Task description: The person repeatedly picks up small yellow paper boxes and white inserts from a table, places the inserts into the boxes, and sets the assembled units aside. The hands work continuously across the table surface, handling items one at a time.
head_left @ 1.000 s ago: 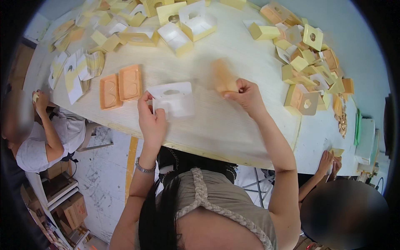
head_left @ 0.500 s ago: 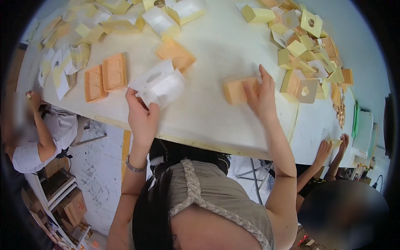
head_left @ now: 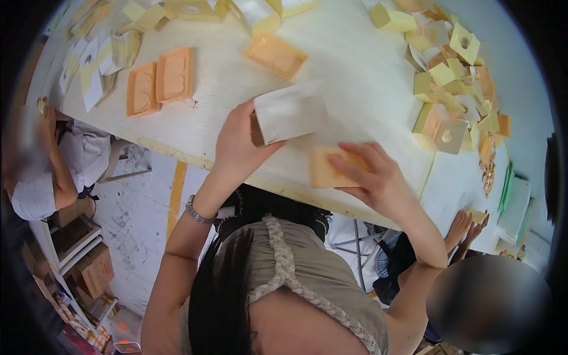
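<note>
My left hand [head_left: 239,142] grips a folded white paperboard box [head_left: 291,115] by its left end, thumb below and fingers above. The far end of the box is blurred. Just to its right and nearer me, my right hand [head_left: 376,177] has its fingers over a light-orange plastic tray [head_left: 322,167], also smeared by motion. Box and tray are apart. Beyond the box, another orange tray [head_left: 277,56] lies on the table. At the left are two orange stacks side by side, a left tray stack [head_left: 141,90] and a right tray stack [head_left: 175,74].
A heap of yellow and white boxes [head_left: 452,89] covers the table's right side; folded boxes [head_left: 260,15] lie along the far edge. Flat box blanks [head_left: 97,65] lie at far left. A co-worker [head_left: 44,160] sits left; another person's hands [head_left: 464,228] work at the right.
My left hand has moved right with the box, which has turned from its opened, cut-out side to a plain side. My right hand has come nearer me with the orange tray.
</note>
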The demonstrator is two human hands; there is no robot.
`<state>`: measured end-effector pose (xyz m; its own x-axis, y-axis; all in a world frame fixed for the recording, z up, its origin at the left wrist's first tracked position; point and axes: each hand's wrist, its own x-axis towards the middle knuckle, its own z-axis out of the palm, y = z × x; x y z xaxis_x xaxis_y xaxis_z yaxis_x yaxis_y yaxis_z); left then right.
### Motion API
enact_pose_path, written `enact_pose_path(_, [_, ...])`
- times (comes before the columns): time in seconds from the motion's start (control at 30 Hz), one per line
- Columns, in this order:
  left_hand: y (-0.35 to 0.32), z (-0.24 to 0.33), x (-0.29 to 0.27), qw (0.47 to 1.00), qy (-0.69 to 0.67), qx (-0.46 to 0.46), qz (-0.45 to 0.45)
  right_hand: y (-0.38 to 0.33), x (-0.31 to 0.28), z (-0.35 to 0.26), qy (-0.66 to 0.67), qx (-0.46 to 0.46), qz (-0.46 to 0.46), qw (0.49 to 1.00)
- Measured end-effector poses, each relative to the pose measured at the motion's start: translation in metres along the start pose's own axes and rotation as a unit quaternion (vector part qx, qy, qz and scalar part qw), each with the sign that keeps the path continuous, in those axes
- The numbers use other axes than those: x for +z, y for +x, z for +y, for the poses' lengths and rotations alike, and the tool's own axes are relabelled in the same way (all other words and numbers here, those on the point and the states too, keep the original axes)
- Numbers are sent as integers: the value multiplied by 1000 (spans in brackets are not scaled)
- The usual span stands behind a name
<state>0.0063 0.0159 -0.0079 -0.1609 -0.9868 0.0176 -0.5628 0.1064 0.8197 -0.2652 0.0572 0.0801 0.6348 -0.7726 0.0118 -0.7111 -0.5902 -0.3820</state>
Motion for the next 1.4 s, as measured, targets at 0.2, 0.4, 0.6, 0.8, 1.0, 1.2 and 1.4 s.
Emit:
enact_pose_path(0.2, [5,-7,2,996,-21,76,-43,82,17,-4,-179,-70,84,978])
enact_pose_path(0.4, [11,-3,-6,993,-50,38,-104,88,42,7,-103,-94,56,989])
enact_pose_path(0.6, [9,-7,-4,994,-34,27,-97,73,17,-4,-130,-69,-13,989])
enact_pose_path(0.8, [6,-13,0,996,-16,57,-71,58,7,7,-176,-52,-14,983])
enact_pose_path(1.0, [10,-14,2,994,17,94,-43,60,11,11,-170,-67,6,983])
enact_pose_path(1.2, [7,-13,7,996,21,85,-27,49,24,14,-146,-49,34,988])
enact_pose_path(1.4, [4,-13,6,993,28,115,-9,49,20,32,99,48,31,993])
